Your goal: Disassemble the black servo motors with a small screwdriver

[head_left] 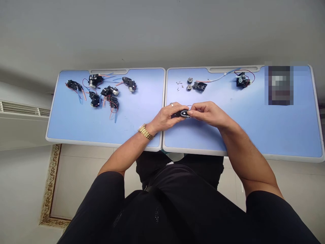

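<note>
My left hand (pixel 166 117), with a ring and a gold watch, is closed around a small black plastic housing (pixel 175 115) above the right-hand table. A whitish loop-shaped part (pixel 184 113) shows in the housing's face. At its right end, the thumb and fingers of my right hand (pixel 210 113) are pinched together against the housing; what lies beneath the fingertips is hidden. Beyond my hands lie two round metallic roller parts (pixel 190 80), a black plastic piece (pixel 199 86) and several tiny screws (pixel 179 83).
On the left table (pixel 83 125) lie several black motor units (pixel 109 90) with blue and orange tubes. Another black unit (pixel 243 80), with a red wire and long tube, lies at the back right. A blurred dark rectangle (pixel 279 95) covers the far right. A seam divides the tables.
</note>
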Action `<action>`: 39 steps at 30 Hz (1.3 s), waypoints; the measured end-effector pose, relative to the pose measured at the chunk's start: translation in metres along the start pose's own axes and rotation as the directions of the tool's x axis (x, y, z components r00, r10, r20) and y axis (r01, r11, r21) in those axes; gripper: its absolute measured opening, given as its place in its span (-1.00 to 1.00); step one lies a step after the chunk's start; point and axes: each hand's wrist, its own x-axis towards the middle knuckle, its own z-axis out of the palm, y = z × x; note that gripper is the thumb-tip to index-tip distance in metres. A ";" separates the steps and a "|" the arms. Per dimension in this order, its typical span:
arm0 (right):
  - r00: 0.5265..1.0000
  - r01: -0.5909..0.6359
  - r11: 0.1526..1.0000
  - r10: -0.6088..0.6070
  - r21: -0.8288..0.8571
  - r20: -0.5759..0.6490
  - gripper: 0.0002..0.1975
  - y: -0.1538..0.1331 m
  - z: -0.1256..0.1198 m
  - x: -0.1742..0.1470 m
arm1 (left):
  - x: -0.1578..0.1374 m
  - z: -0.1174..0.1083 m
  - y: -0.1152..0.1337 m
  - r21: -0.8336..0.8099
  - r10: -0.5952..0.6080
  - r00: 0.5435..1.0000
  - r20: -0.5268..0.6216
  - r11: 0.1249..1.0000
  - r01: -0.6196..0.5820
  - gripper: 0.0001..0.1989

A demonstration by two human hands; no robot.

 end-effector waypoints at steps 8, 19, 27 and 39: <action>1.000 0.027 0.999 -0.027 -0.020 -0.013 -0.36 0.000 0.003 -0.001 | -0.001 -0.001 -0.001 -0.009 -0.062 0.997 0.035 0.998 0.062 -0.63; 0.956 0.184 0.951 -0.232 -0.249 -0.179 -0.51 -0.005 -0.005 -0.011 | 0.000 -0.005 -0.003 -0.037 -0.136 0.991 -0.001 0.990 0.135 -0.64; 0.950 0.180 0.956 -0.230 -0.232 -0.212 -0.60 0.001 -0.015 -0.009 | 0.002 -0.008 0.001 -0.074 -0.227 0.973 -0.051 0.972 0.223 -0.63; 1.000 -0.018 0.989 0.015 -0.150 -0.019 -0.32 0.006 0.004 0.004 | -0.001 -0.001 -0.005 0.070 -0.055 0.997 -0.056 0.996 0.058 -0.63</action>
